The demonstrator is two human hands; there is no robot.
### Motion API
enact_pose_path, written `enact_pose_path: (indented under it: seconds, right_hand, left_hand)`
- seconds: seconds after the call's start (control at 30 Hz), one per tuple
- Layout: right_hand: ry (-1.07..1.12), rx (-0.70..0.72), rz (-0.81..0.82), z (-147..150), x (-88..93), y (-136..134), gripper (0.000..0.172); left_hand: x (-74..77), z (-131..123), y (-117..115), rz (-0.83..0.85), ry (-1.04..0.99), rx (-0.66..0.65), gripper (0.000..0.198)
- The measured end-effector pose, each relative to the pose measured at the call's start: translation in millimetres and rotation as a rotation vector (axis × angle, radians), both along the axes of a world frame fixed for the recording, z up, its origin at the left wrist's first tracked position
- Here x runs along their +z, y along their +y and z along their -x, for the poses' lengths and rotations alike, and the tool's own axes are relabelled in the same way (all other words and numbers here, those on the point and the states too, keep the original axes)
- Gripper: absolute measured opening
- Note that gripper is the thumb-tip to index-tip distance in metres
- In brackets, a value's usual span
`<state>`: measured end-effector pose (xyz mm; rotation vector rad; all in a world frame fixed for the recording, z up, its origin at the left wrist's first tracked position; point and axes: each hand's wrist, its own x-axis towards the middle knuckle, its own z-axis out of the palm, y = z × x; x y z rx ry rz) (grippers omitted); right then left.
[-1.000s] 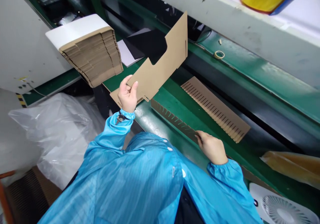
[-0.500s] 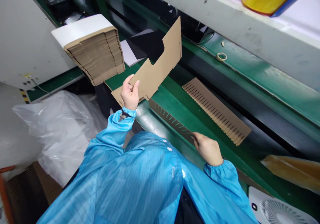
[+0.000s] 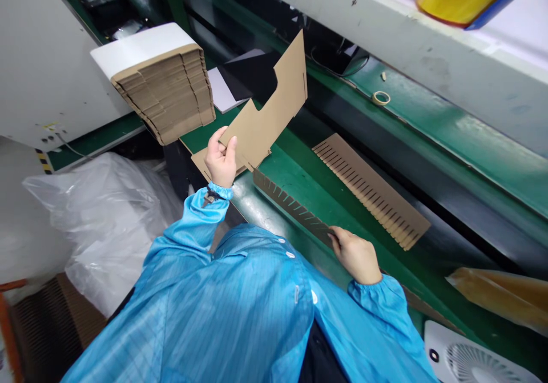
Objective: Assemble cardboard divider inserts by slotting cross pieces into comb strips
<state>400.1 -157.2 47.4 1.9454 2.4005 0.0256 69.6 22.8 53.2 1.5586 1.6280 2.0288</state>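
Observation:
My left hand (image 3: 221, 157) pinches the lower left edge of a large notched cardboard sheet (image 3: 274, 109), which is tilted up over the green bench. Closed on the right end of a long slotted cardboard strip (image 3: 291, 203) is my right hand (image 3: 355, 254). The strip's far end meets the lower corner of the notched sheet; whether the two are joined there is too small to tell. Another slotted cardboard piece (image 3: 370, 192) lies flat beyond the strip. Part of a further flat cardboard piece (image 3: 201, 163) shows beneath my left hand.
A stack of folded cardboard (image 3: 165, 95) stands at the back left. A tape roll (image 3: 381, 98) lies below a grey shelf (image 3: 428, 35). A white fan (image 3: 479, 357) is at the lower right, a plastic bag (image 3: 107, 217) at the left.
The notched sheet has shifted slightly left and tilted a little, with my left hand moving slightly left. My right hand keeps its hold on the strip.

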Motion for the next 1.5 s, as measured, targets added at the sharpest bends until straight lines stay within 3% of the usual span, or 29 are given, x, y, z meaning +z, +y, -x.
enact_pose_path:
  seconds: [0.27, 0.53, 1.0, 1.17, 1.33, 1.5]
  right_hand:
    - [0.071, 0.047, -0.087, 3.2, 0.5, 1.9, 0.031]
    - [0.118, 0.059, -0.222, 7.6, -2.0, 2.0, 0.031]
    - [0.166, 0.008, -0.218, 14.4, 1.3, 3.1, 0.037]
    - [0.161, -0.012, -0.179, 15.3, -0.1, 2.5, 0.034]
    - [0.16, 0.02, -0.242, 17.3, -3.5, 3.1, 0.035]
    - [0.174, 0.096, -0.309, 19.0, -26.7, 3.1, 0.041]
  left_hand:
    - [-9.1, -8.5, -0.8, 0.025, 0.021, -0.094, 0.044]
    - [-14.4, -11.1, -10.2, 0.083, 0.137, -0.099, 0.057]
    - [-17.2, -11.0, -12.3, 0.129, 0.325, -0.154, 0.058]
    - [-27.5, -8.4, -12.0, 0.162, 0.285, -0.14, 0.057]
    - [-43.9, -6.0, -13.2, 0.242, 0.249, -0.23, 0.058]
    - [-70.9, -6.3, -21.6, 0.348, 0.243, -0.331, 0.055]
